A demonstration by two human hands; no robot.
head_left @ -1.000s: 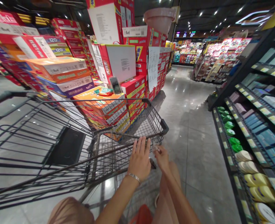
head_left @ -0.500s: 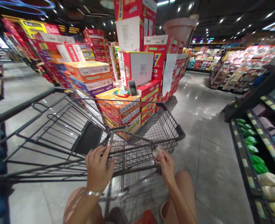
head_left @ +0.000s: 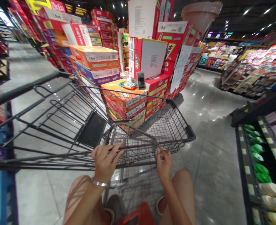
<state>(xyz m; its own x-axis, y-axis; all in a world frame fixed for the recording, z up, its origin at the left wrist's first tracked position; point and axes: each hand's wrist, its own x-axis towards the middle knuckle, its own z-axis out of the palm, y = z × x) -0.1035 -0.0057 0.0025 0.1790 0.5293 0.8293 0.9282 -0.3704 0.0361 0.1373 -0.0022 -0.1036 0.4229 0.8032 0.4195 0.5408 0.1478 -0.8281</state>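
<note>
A black wire shopping cart (head_left: pixel 91 129) stands sideways before me, its basket bare inside. On its near top rail lies my left hand (head_left: pixel 105 163), fingers bent over the bar and thumb on the near side; a silver band circles that wrist. My right hand (head_left: pixel 164 165) is closed in a pinch at the same rail, farther right, beside a dark corner joint. Between its fingertips shows a small crumpled whitish wad, like a tissue (head_left: pixel 160 150), partly covered by the fingers.
Behind the cart rise stacked red and orange cartons (head_left: pixel 126 98), with a green-and-red packet (head_left: pixel 128 85) on top. Shelves with green packages (head_left: pixel 257 147) stand along the right. A grey tiled floor (head_left: pixel 213 162) runs between. Something red-orange (head_left: pixel 138 215) is below, between my knees.
The view has tipped down, so the cart and cartons sit differently in it. My left hand has slid right along the rail and curled over it. The right hand still pinches the wad.
</note>
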